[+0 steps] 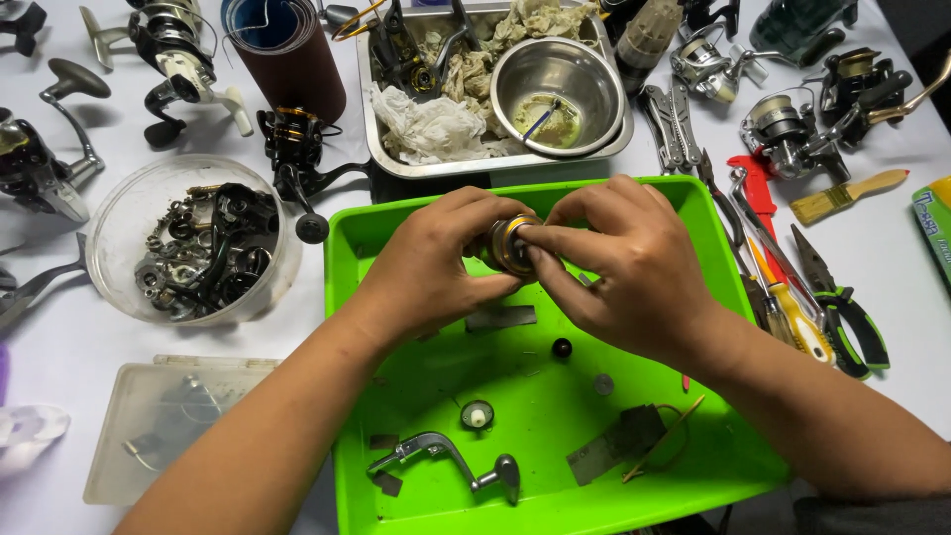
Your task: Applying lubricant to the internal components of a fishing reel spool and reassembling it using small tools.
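Gripping a round gold-and-black spool (509, 244) above the green tray (693, 233), the left hand (428, 266) and right hand (621, 266) have their fingers closed on it. A grey crank handle (451, 460) lies inside the tray, near its front edge.

Our two bare arms reach in from the bottom and meet in the middle. Our left hand (426, 263) curls in from the left. Our right hand (634, 263) curls in from the right. Our fingers (555, 260) pinch together, tips touching.
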